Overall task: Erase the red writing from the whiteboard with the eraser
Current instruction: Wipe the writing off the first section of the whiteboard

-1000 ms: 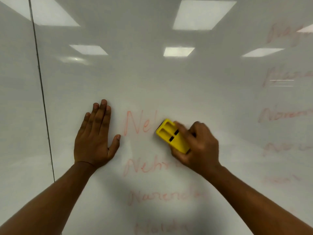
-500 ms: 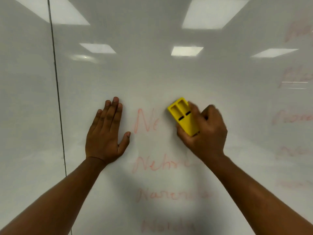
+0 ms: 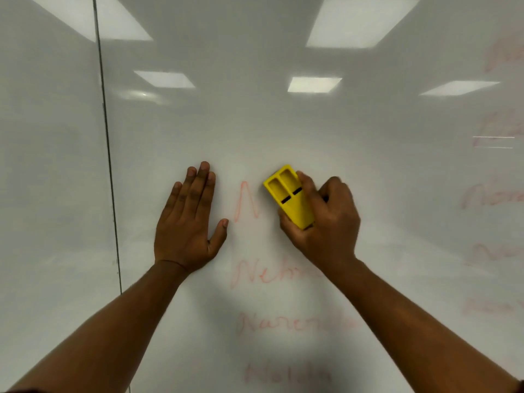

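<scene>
Two hands on glossy whiteboard (image 3: 283,123): left hand (image 3: 188,222) flat, fingers straight; right hand (image 3: 326,222) grip around boxy yellow plastic eraser (image 3: 289,195).

Ceiling lights (image 3: 360,22) glare on the glossy whiteboard (image 3: 283,123); edges soften.

a dark vertical seam (image 3: 106,154) runs down the left, with ceiling light reflections (image 3: 360,21) glaring above.

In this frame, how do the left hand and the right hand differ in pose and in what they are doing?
The left hand lies flat with straight fingers; the right hand has its fingers curled. The left hand holds nothing; the right hand grips the yellow eraser. The left hand sits left of the remaining red letter N; the right hand is on the letter's right. Both are at the whiteboard.
</scene>
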